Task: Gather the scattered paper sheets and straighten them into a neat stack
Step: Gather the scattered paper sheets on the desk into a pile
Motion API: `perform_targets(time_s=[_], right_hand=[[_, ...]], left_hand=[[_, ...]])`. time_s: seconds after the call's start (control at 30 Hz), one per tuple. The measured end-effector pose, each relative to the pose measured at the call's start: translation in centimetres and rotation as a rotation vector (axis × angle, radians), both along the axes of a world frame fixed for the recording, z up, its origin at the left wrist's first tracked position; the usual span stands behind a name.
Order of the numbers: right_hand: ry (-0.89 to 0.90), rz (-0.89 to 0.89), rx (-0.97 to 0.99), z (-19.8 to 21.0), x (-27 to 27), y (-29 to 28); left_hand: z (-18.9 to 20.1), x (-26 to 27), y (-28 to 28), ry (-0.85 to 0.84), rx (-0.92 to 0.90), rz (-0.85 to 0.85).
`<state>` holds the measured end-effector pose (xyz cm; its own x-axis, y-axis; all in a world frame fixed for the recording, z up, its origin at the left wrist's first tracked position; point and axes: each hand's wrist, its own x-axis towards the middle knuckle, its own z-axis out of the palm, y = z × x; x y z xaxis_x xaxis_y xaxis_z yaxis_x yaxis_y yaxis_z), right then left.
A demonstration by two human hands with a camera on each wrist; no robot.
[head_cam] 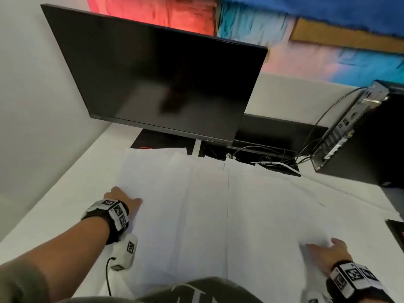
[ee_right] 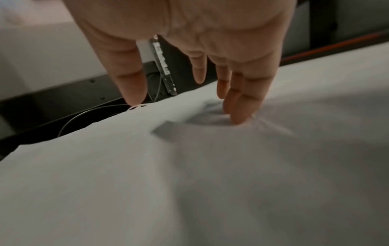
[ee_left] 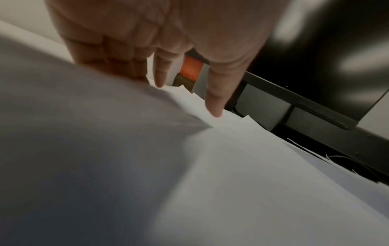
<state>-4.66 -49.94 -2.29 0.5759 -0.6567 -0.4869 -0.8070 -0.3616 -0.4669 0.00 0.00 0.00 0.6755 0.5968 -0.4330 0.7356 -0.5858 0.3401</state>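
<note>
While both forearms reach toward the monitor (head_cam: 161,84), I hold my left hand (head_cam: 123,199) flat at the left edge of the paper sheets (head_cam: 218,204), fingers (ee_left: 214,99) straight and released, resting on paper. My right hand (head_cam: 328,251) lies at the right edge, fingertips (ee_right: 240,114) extended, pressing a dimple into the top sheet, grasping nothing. The sheets lie overlapped on the white desk (head_cam: 65,204) before the monitor.

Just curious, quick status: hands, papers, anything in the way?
Left hand and right hand open, pressing paper sheets. Sheets overlapping, not stacked. Monitor close behind.
</note>
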Motion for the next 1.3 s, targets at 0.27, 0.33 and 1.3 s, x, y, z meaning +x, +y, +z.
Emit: perform_targets(time_s=[0.27,0.33,1.3], right_hand=[[0.006,0.095,0.093,-1.2,1.3,1.7],[0.010,0.194,0.126,-1.9,1.6,2.1],[-0.037,0.398,0.127,-1.0,2.5,11.4]], left_hand=[[-0.7,0.7,-0.6,-0.009,-0.186,-0.163],[-1.2,0.6,-0.8,-0.047,-0.250,-0.208],[-1.7,-1.5,-8.8,0.028,-0.576,-0.060]])
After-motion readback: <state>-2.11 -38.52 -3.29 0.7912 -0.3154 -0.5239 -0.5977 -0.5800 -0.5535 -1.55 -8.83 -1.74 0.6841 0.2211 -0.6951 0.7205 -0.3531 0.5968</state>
